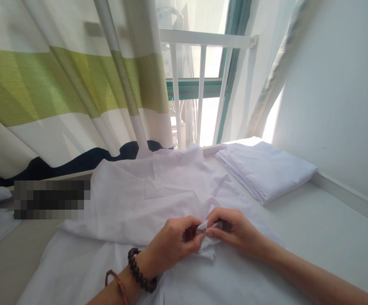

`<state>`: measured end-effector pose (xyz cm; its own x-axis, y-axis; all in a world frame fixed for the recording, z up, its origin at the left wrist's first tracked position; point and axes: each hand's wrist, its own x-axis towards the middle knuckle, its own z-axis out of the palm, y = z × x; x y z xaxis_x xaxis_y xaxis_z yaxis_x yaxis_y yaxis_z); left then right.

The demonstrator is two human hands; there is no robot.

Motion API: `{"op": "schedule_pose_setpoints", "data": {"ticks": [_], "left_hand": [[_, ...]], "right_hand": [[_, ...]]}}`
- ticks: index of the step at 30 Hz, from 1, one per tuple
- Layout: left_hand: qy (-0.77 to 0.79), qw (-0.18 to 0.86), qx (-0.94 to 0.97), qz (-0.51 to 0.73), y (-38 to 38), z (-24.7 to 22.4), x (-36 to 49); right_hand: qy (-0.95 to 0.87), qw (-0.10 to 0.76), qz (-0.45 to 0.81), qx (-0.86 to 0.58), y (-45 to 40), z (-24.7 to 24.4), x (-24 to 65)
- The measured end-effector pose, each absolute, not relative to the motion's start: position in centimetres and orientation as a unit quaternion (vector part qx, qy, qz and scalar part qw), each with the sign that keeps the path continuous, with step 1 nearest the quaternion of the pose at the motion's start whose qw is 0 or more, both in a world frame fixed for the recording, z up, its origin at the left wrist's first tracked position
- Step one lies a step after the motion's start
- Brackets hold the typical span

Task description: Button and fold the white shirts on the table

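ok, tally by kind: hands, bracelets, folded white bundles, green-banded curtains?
Hands: 2 (left hand, right hand)
Bracelets: 2 (dark beaded one, reddish one)
Folded white bundle: 1
Green-banded curtain: 1
Total: 6
Loose white cloth excluded, overlaps too much.

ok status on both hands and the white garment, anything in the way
Left hand, right hand: both pinching white garment. Garment spread, rumpled. Folded white cloth beyond, clear of hands.

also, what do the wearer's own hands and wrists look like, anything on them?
Left hand: ungloved, with a dark brown beaded bracelet of round beads at the wrist and, further up the arm, a thin reddish-brown bangle with a coiled section. Right hand: ungloved, nothing visible on the wrist. No sleeves, cables or markings in view.
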<state>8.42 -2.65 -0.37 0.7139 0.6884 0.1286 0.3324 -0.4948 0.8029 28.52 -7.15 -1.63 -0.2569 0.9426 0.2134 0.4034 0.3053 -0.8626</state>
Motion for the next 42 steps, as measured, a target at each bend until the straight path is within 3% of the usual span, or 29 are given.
{"op": "schedule_pose_setpoints", "data": {"ticks": [7, 16, 31, 42], "left_hand": [[0.292, 0.341, 0.856, 0.257, -2.5, -0.9, 8.3], [0.209, 0.187, 0.912, 0.301, -2.7, -1.0, 7.8], [0.217, 0.231, 0.896, 0.31, -2.7, -0.6, 8.0], [0.131, 0.09, 0.929, 0.334, -2.9, -0.2, 7.8]], "right_hand": [[-0.681, 0.411, 0.331, -0.508, -7.1, -1.8, 28.2], [-0.787, 0.327, 0.228, -0.47, -7.5, -1.2, 28.4], [-0.869, 0.34, 0.025, -0.358, -7.5, -1.1, 28.9], [-0.882, 0.344, -0.06, -0.315, -7.8, -0.6, 28.5]]}}
